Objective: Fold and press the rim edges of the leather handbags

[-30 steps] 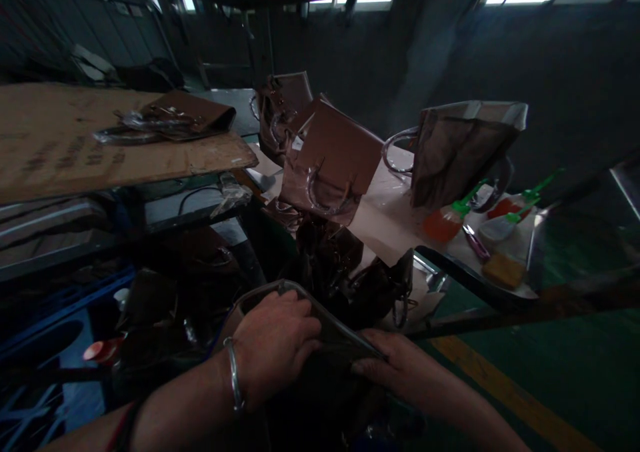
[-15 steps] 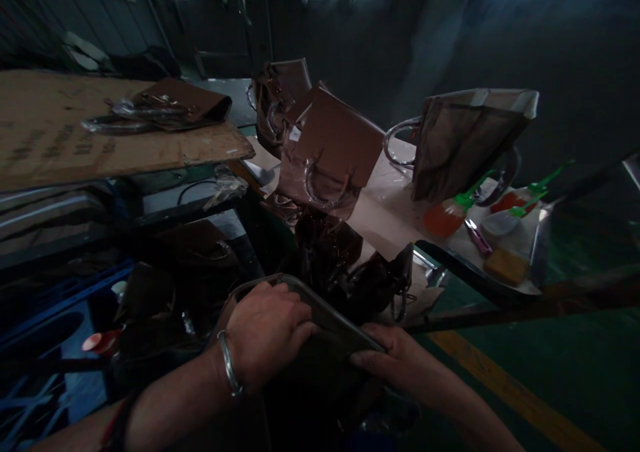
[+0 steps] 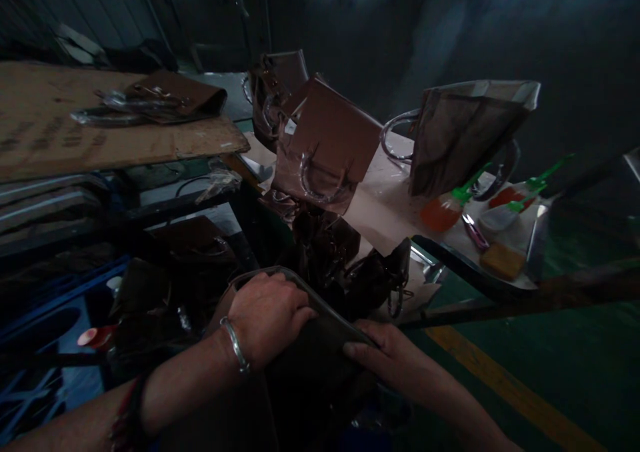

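A dark brown handbag [image 3: 320,359] is held low in front of me, its long upper rim running from the left toward the right. My left hand [image 3: 273,312], with a silver bangle at the wrist, is closed over the far rim, fingertips hidden behind it. At the right end of the same rim, my right hand [image 3: 385,352] grips the edge with the thumb on the near side and the fingers beyond. The lower part of this bag is lost in shadow. Just past the rim lie several dark brown bags [image 3: 325,245] in a heap.
Another brown handbag [image 3: 330,145] with wrapped handles rests on the table [image 3: 380,212], and one more bag [image 3: 460,139] stands to its right. Near that are a bottle of orange liquid [image 3: 443,212], pink-handled snips [image 3: 474,232] and a yellow block [image 3: 503,260]. At left are a cardboard-covered bench [image 3: 165,144] and blue crate [image 3: 75,345].
My view has shifted slightly, so the surroundings sit a little higher and further left. Both hands keep their hold on the bag's rim, with the left forearm turned slightly.
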Tool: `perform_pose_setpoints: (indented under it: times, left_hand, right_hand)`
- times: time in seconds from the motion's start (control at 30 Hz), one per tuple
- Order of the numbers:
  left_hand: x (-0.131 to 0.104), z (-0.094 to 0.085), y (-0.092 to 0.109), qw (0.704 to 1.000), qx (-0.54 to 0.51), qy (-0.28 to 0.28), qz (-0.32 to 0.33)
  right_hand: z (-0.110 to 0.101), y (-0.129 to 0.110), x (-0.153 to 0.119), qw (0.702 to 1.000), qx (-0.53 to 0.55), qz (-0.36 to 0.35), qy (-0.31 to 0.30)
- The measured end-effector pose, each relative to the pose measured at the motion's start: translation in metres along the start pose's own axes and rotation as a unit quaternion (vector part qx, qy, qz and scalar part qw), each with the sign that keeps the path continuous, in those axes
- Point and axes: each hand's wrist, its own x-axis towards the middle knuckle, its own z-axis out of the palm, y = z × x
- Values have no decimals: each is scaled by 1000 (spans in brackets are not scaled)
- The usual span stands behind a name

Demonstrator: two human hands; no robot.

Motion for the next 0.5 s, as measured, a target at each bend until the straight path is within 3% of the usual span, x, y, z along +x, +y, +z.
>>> perform_pose_setpoints:
  times: [0.2,0.5]
  left_hand:
    - [5,2,-1,1000,0,16,8]
    - [-8,-20,-15,995,-31,72,59]
  right_hand:
    - [0,6,3,997,-54,-34,38]
    - [-5,21,9,999,18,-37,16]
